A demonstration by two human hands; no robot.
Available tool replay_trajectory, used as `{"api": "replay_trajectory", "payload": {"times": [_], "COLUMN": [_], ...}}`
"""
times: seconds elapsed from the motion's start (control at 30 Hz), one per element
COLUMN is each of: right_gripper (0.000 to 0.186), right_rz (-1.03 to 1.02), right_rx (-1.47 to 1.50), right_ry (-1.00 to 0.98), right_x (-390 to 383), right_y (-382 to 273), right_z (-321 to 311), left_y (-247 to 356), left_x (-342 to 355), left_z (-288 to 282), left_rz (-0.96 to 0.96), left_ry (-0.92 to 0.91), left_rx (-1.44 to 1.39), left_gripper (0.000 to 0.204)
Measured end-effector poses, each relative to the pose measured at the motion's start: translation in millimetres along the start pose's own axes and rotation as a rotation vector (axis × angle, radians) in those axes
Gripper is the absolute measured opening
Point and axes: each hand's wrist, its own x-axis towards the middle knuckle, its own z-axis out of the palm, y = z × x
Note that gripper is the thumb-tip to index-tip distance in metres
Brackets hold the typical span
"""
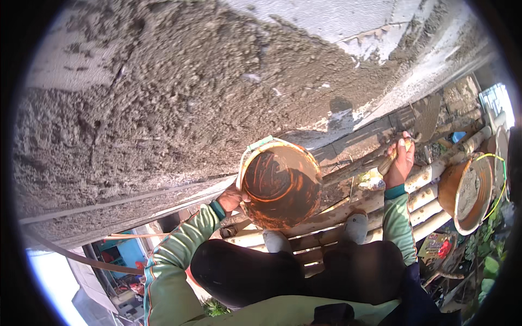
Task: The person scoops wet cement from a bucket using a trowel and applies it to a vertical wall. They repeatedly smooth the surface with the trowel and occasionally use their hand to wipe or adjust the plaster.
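Observation:
My left hand (231, 198) grips the side of an orange bucket (280, 185) at the centre, its inside smeared with grey-brown mortar and its pale handle lying along the top. My right hand (399, 160) is closed on the wooden handle of a trowel (429, 117), whose blade, coated in mortar, is raised to the right of the bucket, near the wall. The wall (196, 92) fills the upper view, covered in rough grey mortar, with smoother pale patches toward its edges.
I am on a platform of pale poles (418, 182), my feet (356, 225) below the bucket. An orange basin (467, 193) of grey mix stands at the right, with a yellow-green handle. Plants (489, 266) and clutter show below the platform; a lower area with blue panels shows at bottom left.

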Motion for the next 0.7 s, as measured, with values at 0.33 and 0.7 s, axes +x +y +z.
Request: {"api": "replay_trajectory", "payload": {"times": [0.33,0.7], "right_gripper": [0.028,0.046], "right_rz": [0.564,0.498], "right_rx": [-0.758,-1.59], "right_ry": [-0.127,-0.794], "right_x": [-42,-36], "right_y": [82,125], "right_z": [-76,-92], "left_y": [-188,-192], "left_x": [-101,-312], "left_z": [26,110], "left_rz": [0.427,0.88], "left_ry": [0.597,1.365], "left_rx": [-0.685,-1.446], "left_gripper": [0.072,0.047]}}
